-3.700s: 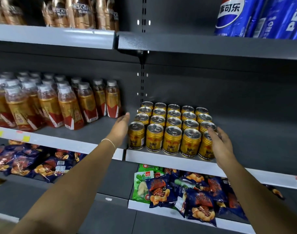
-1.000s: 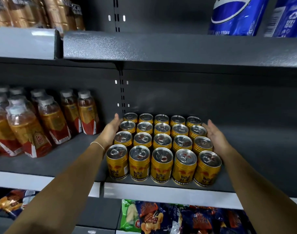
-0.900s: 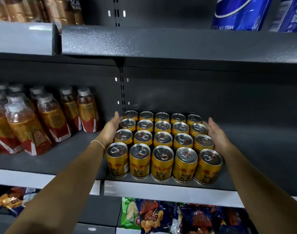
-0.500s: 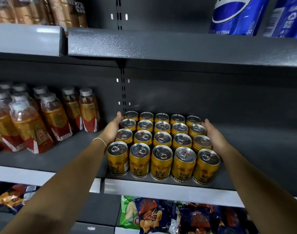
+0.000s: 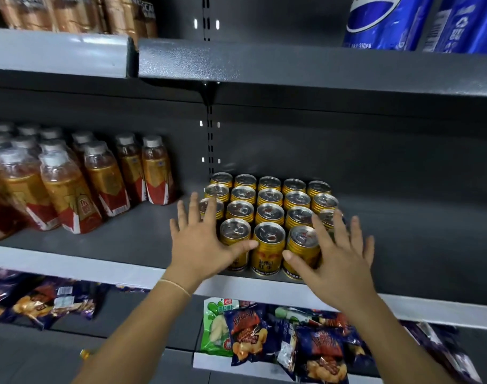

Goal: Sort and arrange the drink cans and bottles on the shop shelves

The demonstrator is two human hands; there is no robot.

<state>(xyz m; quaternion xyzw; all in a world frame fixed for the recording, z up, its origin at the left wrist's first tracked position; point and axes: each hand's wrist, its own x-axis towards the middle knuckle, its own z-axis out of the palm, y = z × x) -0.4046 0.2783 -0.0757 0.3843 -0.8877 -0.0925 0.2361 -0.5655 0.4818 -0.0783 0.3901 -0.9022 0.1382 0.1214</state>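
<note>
A tight block of gold drink cans (image 5: 268,212) with silver tops stands in several rows on the grey middle shelf (image 5: 142,236). My left hand (image 5: 202,242) is spread flat in front of the block's front-left corner, thumb against a front can. My right hand (image 5: 335,253) is spread over the front-right corner, thumb touching the front can there. Both hands cover the outer front cans and hold nothing. Amber drink bottles (image 5: 70,187) with red and gold labels and silver caps stand on the same shelf to the left.
The shelf above (image 5: 292,67) overhangs close overhead, carrying brown bottles (image 5: 78,12) at left and blue Pepsi packs (image 5: 403,20) at right. Snack bags (image 5: 286,339) lie on the lower shelf. Bare shelf stretches right of the cans.
Both hands have come off the sides of the can block and moved to its front, fingers spread. The view has pulled back and tilted down slightly.
</note>
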